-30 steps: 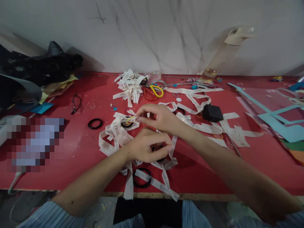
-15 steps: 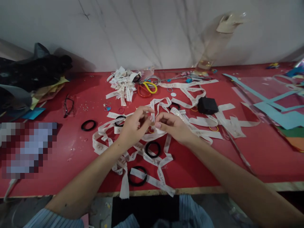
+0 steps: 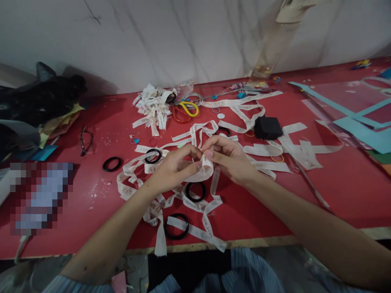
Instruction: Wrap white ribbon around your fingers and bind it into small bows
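White ribbon (image 3: pixel 207 173) lies right at the fingertips, between the hands and just below them. Its long axis bends rather than running straight: it curls at the right end, then sweeps across and leftward beneath the left hand (image 3: pixel 179 166). The right hand (image 3: pixel 231 158) is nearer the curl, with thumb and forefinger pinching it; the left's thumb and forefinger are brought almost together against it, but I cannot tell whether they grip it. The two sets of fingertips meet or almost meet.

Around the hands, lettered ribbons (image 3: pixel 210 228) tangle over the red tabletop (image 3: pixel 253 215), too interlaced to count. Five black rings show outside the heap: a ring below the hands (image 3: pixel 205 191), a ring near the front edge (image 3: pixel 166 230), a ring beside the left fingers' knuckles (image 3: pixel 146 156), a ring well to the left (image 3: pixel 104 164) and a partly covered ring behind the right hand (image 3: pixel 229 132).

Farther out are one black box (image 3: pixel 268 127), two yellow bands, one near the box (image 3: pixel 277 161) and another partly hidden, one heap of cut ribbon pieces (image 3: pixel 154 108), and two handle loops beside it, a yellow loop (image 3: pixel 195 113) and a red loop (image 3: pixel 181 120).
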A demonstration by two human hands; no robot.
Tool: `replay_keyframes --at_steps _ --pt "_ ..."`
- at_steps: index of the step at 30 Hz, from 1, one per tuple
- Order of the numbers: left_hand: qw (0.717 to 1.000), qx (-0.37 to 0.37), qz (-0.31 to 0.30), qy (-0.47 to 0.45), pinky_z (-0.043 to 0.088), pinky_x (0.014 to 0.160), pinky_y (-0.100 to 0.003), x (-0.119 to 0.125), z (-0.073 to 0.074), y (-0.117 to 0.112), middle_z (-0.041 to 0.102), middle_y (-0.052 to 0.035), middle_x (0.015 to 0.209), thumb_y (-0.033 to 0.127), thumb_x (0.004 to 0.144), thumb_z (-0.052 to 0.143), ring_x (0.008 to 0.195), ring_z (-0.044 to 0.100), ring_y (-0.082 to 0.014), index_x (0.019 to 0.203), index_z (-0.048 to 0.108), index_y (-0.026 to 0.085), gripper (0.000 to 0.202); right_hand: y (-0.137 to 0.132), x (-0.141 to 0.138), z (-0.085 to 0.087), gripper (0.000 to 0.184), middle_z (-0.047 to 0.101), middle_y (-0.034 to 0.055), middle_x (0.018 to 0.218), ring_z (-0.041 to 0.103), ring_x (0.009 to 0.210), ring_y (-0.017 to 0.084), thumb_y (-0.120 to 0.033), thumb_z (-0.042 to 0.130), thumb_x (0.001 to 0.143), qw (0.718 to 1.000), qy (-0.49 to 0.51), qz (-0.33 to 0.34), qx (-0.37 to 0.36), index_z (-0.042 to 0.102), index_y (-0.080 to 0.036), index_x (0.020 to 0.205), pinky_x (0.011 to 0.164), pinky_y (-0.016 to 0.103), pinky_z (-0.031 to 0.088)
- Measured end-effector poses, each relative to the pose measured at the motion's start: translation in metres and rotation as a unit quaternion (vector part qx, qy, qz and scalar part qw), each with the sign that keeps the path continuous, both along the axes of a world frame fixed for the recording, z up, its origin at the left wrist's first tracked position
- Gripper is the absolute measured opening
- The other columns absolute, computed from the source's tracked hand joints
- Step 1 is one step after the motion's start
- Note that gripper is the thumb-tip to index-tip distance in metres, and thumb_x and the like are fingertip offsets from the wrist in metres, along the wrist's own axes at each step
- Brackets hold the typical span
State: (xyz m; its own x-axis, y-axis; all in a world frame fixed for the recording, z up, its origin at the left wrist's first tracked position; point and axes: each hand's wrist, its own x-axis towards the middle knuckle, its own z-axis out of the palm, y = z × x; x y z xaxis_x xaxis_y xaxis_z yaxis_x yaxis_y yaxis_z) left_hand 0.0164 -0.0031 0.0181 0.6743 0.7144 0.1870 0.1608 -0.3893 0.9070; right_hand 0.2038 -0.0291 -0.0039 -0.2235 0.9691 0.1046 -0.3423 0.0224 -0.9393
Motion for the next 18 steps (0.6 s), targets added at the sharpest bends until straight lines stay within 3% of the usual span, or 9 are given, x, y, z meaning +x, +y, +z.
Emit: replay_keyframes --at_steps 6,11,14,18 --pt "0.992 -0.102 0.045 -0.066 0.043 0.060 -0.019 0.000 0.000 -0.002 0.057 -0.0008 0.083 0.036 0.090 0.063 0.070 0.052 -0.0092 0.088 0.057 0.018 0.019 0.001 -0.001 0.000 0.017 0.060 -0.0038 0.070 0.050 0.058 0.007 -0.032 0.080 0.077 1.000 0.013 -0.012 -0.010 0.069 -0.021 0.085 0.055 0.020 0.041" --pt "0.970 -0.180 0.076 -0.143 0.036 0.047 -0.017 0.000 -0.003 0.001 0.049 0.0043 0.065 0.037 0.088 0.067 0.053 0.045 -0.0061 0.088 0.057 0.019 0.021 0.001 -0.001 0.001 0.021 0.057 -0.0039 0.067 0.047 0.056 0.008 -0.035 0.082 0.073 0.998 0.010 -0.032 -0.044 0.067 -0.022 0.081 0.051 0.021 0.039" --pt "0.959 -0.221 0.069 -0.164 0.030 0.042 -0.017 0.000 -0.003 0.002 0.044 0.0061 0.058 0.036 0.086 0.070 0.045 0.037 -0.0042 0.086 0.060 0.019 0.020 0.004 0.003 0.003 0.027 0.050 -0.0058 0.063 0.043 0.051 0.008 -0.039 0.083 0.068 0.994 0.044 -0.073 -0.075 0.063 -0.025 0.080 0.048 0.023 0.038" --pt "0.934 -0.291 0.063 -0.198 0.034 0.046 -0.018 0.000 0.000 0.003 0.034 0.0097 0.047 0.030 0.085 0.070 0.040 0.028 -0.0034 0.085 0.062 0.019 0.013 0.010 0.011 0.006 0.026 0.042 -0.0067 0.059 0.047 0.055 0.012 -0.039 0.081 0.070 0.977 0.119 -0.147 -0.102 0.060 -0.029 0.082 0.058 0.029 0.048"
